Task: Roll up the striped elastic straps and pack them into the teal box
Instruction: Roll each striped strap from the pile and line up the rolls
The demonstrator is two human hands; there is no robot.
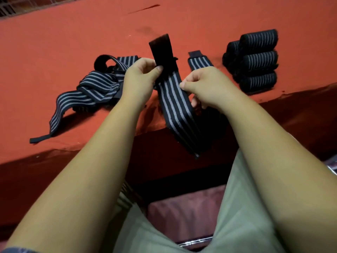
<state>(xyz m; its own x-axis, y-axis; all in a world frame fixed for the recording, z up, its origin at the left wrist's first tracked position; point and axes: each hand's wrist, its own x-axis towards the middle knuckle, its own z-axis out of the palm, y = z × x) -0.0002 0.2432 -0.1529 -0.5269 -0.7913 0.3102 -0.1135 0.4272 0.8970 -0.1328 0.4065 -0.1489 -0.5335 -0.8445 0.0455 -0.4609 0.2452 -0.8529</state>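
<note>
Both hands pinch one striped strap (175, 99) over red table (73, 33): left hand (140, 77), right hand (202, 83). Loose straps (94, 88) left, rolled straps (255, 61) right.

The straps (175, 99) are black with pale grey stripes and a plain black end, the desk (73, 42) is red-orange, the trousers (237, 207) khaki.

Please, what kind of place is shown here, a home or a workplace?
Probably a small hand-packing station; home or workshop, I cannot tell. The table is covered in red cloth, with a neat stack of rolled straps at one side and a heap of unrolled straps at the other.
</note>
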